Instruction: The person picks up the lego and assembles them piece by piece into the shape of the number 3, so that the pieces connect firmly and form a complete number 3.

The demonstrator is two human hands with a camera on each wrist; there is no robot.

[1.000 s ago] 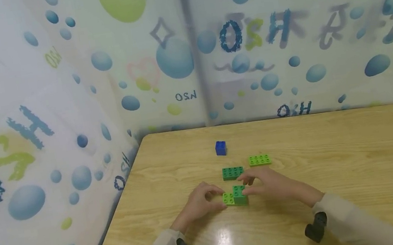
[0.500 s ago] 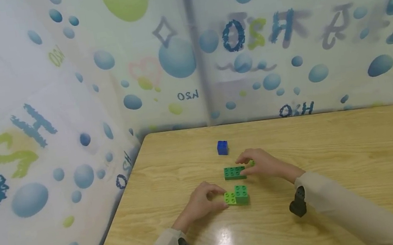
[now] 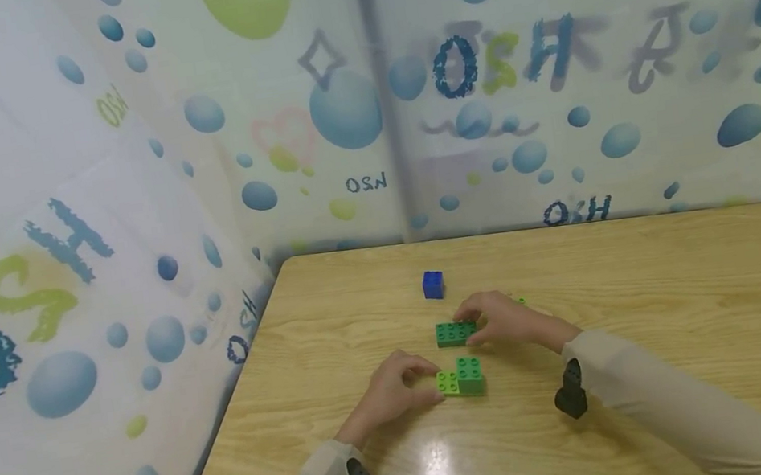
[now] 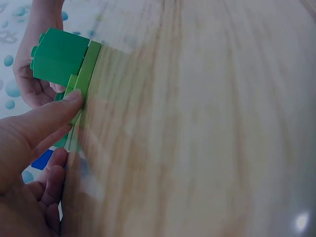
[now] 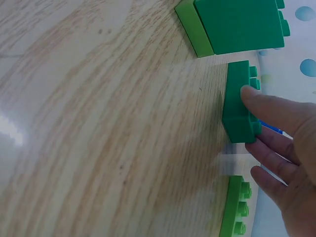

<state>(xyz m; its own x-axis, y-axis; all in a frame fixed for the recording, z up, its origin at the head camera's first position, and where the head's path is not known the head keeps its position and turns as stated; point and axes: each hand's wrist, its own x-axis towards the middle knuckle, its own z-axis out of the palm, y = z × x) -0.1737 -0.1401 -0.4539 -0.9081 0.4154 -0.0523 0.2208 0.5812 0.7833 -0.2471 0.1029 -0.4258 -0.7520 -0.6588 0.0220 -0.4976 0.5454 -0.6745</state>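
Note:
A light green building brick (image 3: 447,383) lies on the table with a taller green block (image 3: 470,375) on its right half. My left hand (image 3: 394,388) holds the light green brick's left end, its thumb (image 4: 74,96) on the near side and the fingers beyond. Behind that stack lies a dark green brick (image 3: 450,333) with two rows of studs. My right hand (image 3: 505,324) pinches its right part. In the right wrist view the thumb (image 5: 254,96) lies on the dark green brick's side, and the fingers reach round its far side.
A blue brick (image 3: 433,285) stands farther back on the wooden table (image 3: 654,313). Another light green brick (image 5: 232,207) lies beside the right hand, mostly hidden behind it in the head view. A patterned curtain (image 3: 483,134) borders the table's back and left.
My right hand has left the green stack, moved back and taken hold of the dark green brick. The left hand stays at the light green brick.

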